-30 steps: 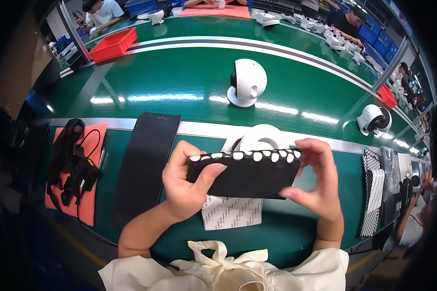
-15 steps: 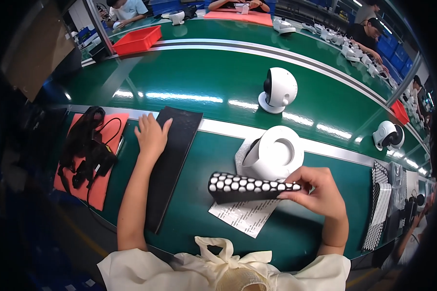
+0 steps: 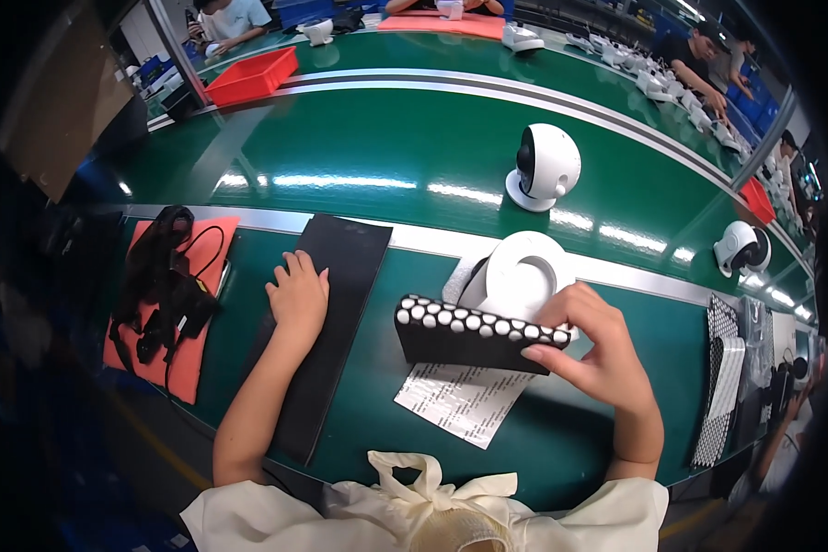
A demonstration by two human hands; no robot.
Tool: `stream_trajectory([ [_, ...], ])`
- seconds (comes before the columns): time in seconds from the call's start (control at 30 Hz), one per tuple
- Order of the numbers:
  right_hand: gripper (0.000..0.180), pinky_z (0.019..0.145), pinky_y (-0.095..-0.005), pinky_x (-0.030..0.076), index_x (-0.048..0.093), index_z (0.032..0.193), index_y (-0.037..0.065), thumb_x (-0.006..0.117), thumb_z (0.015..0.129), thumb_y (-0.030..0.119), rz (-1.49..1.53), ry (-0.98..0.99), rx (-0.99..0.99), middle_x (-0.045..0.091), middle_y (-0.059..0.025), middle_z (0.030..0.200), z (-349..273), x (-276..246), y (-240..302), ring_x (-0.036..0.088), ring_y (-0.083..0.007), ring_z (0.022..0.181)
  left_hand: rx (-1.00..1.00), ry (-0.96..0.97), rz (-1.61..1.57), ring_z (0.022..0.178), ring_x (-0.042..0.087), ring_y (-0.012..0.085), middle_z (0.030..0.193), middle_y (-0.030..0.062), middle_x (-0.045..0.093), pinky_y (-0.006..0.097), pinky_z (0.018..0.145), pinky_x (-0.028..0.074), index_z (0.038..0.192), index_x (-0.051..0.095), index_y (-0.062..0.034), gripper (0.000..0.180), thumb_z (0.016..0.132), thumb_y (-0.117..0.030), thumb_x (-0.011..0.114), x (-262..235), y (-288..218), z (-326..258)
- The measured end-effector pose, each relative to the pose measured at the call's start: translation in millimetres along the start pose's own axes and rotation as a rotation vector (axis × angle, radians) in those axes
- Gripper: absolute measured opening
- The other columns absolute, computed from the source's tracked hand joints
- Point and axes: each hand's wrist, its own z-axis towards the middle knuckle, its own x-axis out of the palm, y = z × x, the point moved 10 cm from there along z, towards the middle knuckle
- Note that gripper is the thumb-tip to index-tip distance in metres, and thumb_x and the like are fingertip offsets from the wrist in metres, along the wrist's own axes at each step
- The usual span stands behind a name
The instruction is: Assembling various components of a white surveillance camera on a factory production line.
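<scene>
My right hand [image 3: 600,345] pinches the right end of a black sheet with rows of white round dots [image 3: 469,345]. The sheet is tilted above the table, in front of a white camera housing [image 3: 530,270] with a round ring-shaped base turned up. A white label sheet with rows of small print [image 3: 460,402] lies partly under the dotted sheet. My left hand [image 3: 300,293] rests on a long black mat [image 3: 345,267], its fingers apart and nothing in them.
Left of the mat, an orange pad [image 3: 179,363] bears a tangle of black straps and cables [image 3: 161,276]. White cameras stand on the green belt [image 3: 547,166] and at its right [image 3: 738,248]. Dotted sheets [image 3: 716,405] lie at the right; a red bin [image 3: 253,75] sits beyond the belt.
My right hand has raised and turned the dotted sheet, so more of its black face shows. My left hand has slid nearer and to the right on the mat, which has shifted slightly.
</scene>
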Motion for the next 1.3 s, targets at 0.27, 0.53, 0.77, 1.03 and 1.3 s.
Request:
stream_trajectory([
  [0.27,0.019,0.049,-0.0271,0.04,0.053,0.081,0.002,0.068,0.078,0.013,0.166,0.126,0.261,0.056,-0.0084,0.061,-6,20,-16,0.052,-0.0175,0.051,-0.024,0.028,0.058,0.086,0.058,0.0287,0.11,0.0179,0.053,0.042,0.064,0.051,0.12,0.041,0.0008,0.051,0.086,-0.036,0.051,-12,-13,-18],
  [0.53,0.016,0.045,-0.0255,0.039,0.054,0.087,0.001,0.065,0.08,0.01,0.152,0.02,0.189,0.052,-0.0072,0.053,-16,13,-8,0.054,-0.0122,0.048,0.525,0.369,-0.869,0.095,0.056,0.038,0.102,0.024,0.058,0.04,0.084,0.043,0.113,0.048,0.0035,0.036,0.087,-0.021,0.051,-140,-67,-2],
  [0.77,0.015,0.035,-0.0184,0.033,0.046,0.083,0.002,0.049,0.091,0.014,0.931,-0.086,0.539,0.051,-0.0021,0.061,-46,0,-54,0.043,-0.0046,0.041,0.627,0.866,-2.072,0.078,0.057,0.0124,0.098,0.0116,0.059,0.021,0.064,0.047,0.122,0.041,0.0025,0.043,0.09,-0.027,0.042,-183,-109,-27],
  [1.03,0.032,0.045,-0.0292,0.043,0.051,0.086,0.003,0.064,0.081,0.031,0.134,0.566,0.36,0.054,-0.0072,0.058,-52,18,-56,0.06,-0.0198,0.05,0.775,0.819,-1.509,0.061,0.048,0.0041,0.069,0.0026,0.057,0.019,0.056,0.041,0.101,0.044,-0.0036,0.044,0.069,-0.002,0.073,-178,-143,-61],
  [1.3,0.063,0.066,-0.0329,0.043,0.053,0.107,0.006,0.074,0.059,0.041,-0.386,0.366,0.091,0.058,-0.0066,0.075,-17,29,22,0.057,-0.0265,0.07,0.716,0.732,-1.439,0.062,0.058,0.0058,0.071,0.0054,0.061,0.019,0.053,0.044,0.097,0.047,-0.0023,0.039,0.07,-0.007,0.075,-178,-132,-66],
])
